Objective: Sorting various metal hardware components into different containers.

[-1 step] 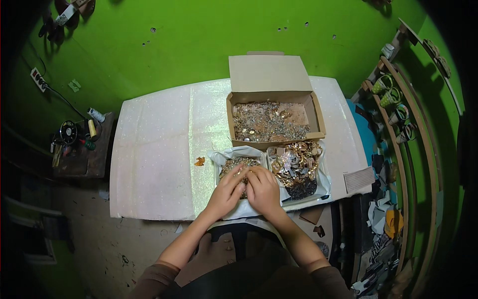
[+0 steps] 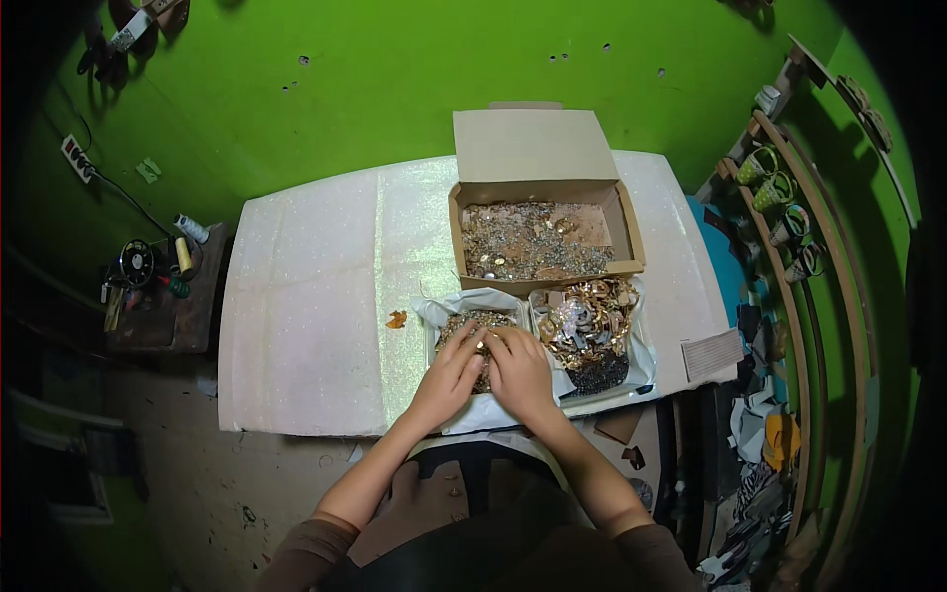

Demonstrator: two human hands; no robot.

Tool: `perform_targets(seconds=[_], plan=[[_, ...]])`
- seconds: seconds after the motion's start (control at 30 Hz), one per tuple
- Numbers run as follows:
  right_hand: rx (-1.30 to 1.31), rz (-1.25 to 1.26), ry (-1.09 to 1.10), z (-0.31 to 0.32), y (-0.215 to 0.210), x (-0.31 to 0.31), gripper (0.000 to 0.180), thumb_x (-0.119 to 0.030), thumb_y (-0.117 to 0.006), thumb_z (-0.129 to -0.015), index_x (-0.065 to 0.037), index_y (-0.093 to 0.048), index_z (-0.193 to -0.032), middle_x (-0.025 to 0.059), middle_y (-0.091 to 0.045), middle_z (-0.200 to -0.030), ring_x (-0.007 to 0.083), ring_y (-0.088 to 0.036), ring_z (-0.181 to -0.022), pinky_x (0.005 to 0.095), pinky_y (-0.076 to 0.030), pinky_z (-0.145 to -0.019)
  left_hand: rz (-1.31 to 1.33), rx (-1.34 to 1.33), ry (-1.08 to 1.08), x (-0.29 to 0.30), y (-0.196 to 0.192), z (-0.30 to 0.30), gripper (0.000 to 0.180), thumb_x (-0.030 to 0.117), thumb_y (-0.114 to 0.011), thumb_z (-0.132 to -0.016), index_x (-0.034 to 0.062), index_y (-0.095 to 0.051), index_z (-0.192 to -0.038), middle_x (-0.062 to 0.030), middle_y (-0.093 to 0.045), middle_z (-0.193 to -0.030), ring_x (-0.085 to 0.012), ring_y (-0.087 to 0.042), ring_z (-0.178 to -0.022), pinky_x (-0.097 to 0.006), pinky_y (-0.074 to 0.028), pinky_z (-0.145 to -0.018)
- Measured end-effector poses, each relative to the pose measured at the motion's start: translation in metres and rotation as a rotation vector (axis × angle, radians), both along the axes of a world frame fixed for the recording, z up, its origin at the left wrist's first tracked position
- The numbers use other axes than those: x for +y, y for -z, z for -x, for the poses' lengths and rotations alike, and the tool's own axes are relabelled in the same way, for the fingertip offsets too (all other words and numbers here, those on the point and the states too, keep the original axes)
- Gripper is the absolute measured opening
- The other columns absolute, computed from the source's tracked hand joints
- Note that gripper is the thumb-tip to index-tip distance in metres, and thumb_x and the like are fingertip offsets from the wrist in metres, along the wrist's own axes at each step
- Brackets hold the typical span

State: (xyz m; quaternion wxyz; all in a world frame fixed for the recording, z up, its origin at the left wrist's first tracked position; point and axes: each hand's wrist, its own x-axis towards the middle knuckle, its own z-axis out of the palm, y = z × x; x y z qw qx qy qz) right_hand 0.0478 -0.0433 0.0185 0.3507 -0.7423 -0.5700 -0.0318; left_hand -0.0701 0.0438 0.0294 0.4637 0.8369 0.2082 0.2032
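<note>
On the near edge of the table, a white-lined tray (image 2: 425,305) holds a heap of small mixed beads and shiny bits (image 2: 473,321). My left hand (image 2: 444,383) rests over this heap from the left, fingers stretched forward and thumb apart. From the other side my right hand (image 2: 520,375) reaches in, its fingers also extended, their tips close to the left fingertips. Beads show between the two hands. Nothing held is visible, though the fingertips are partly hidden. Just right of my right hand, a second lined compartment has gold and silver metallic ornaments (image 2: 587,321) and black beads (image 2: 598,376).
Behind the trays stands an open cardboard box (image 2: 631,232) with scattered beads inside. An orange-brown scrap (image 2: 397,320) lies on the shimmering white tabletop (image 2: 301,316). At the right are a ribbed grey piece (image 2: 712,355) and a wooden rack (image 2: 801,326); a small side table (image 2: 163,326) stands left.
Both hands have shifted very slightly, and the fingertips have drawn a little apart, showing more beads between them. The trays and box have stayed put.
</note>
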Motion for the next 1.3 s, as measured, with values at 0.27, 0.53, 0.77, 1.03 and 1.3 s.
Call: perform_targets(seconds=[0.27, 0.53, 0.77, 1.03, 1.3], plan=[[-0.15, 0.244, 0.022, 0.018, 0.023, -0.013, 0.034, -0.014, -0.056, -0.073, -0.004, -0.056, -0.105, 0.0163, -0.041, -0.127, 0.0312, -0.035, -0.122, 0.0538, -0.022, -0.1, -0.058, -0.096, -0.068, 0.006, 0.043, 0.005, 0.038, 0.015, -0.048, -0.086, 0.0029, -0.047, -0.122, -0.0173, -0.041, -0.129, -0.0331, -0.041, -0.118, -0.035, -0.033, -0.097], [-0.105, 0.189, 0.011, 0.015, 0.027, -0.024, 0.032, -0.014, -0.055, -0.076, -0.004, -0.055, -0.106, 0.0165, -0.051, -0.113, 0.0302, -0.046, -0.111, 0.0517, -0.028, -0.097, -0.095, -0.116, 0.016, -0.008, 0.036, 0.0, 0.037, 0.012, -0.048, -0.085, 0.003, -0.048, -0.121, -0.0165, -0.042, -0.128, -0.0322, -0.041, -0.117, -0.037, -0.033, -0.097], [0.101, 0.129, -0.028, -0.005, 0.012, -0.048, 0.028, -0.009, -0.055, -0.076, -0.006, -0.056, -0.104, 0.0095, -0.056, -0.104, 0.0275, -0.053, -0.097, 0.0394, -0.039, -0.089, -0.069, -0.055, -0.06, -0.016, 0.034, 0.0, 0.035, 0.014, -0.049, -0.085, 0.0036, -0.049, -0.119, -0.0149, -0.044, -0.126, -0.0324, -0.044, -0.114, -0.037, -0.036, -0.095], [0.267, -0.007, -0.004, -0.034, 0.004, -0.082, 0.022, 0.003, -0.053, -0.073, 0.0, -0.059, -0.094, 0.0133, -0.058, -0.089, 0.0305, -0.057, -0.082, 0.036, -0.046, -0.073, -0.098, -0.02, -0.034, -0.036, 0.027, -0.016, 0.033, 0.013, -0.05, -0.083, 0.0031, -0.051, -0.114, -0.0148, -0.047, -0.119, -0.0322, -0.048, -0.106, -0.038, -0.04, -0.089], [0.272, 0.035, -0.04, -0.085, 0.008, -0.099, 0.02, 0.006, -0.052, -0.074, 0.001, -0.059, -0.093, 0.014, -0.057, -0.091, 0.0295, -0.057, -0.085, 0.0349, -0.046, -0.075, -0.186, 0.067, -0.014, -0.06, 0.021, -0.054, 0.036, 0.015, -0.055, -0.079, 0.0062, -0.052, -0.115, -0.0139, -0.047, -0.118, -0.0313, -0.046, -0.11, -0.04, -0.035, -0.093]])
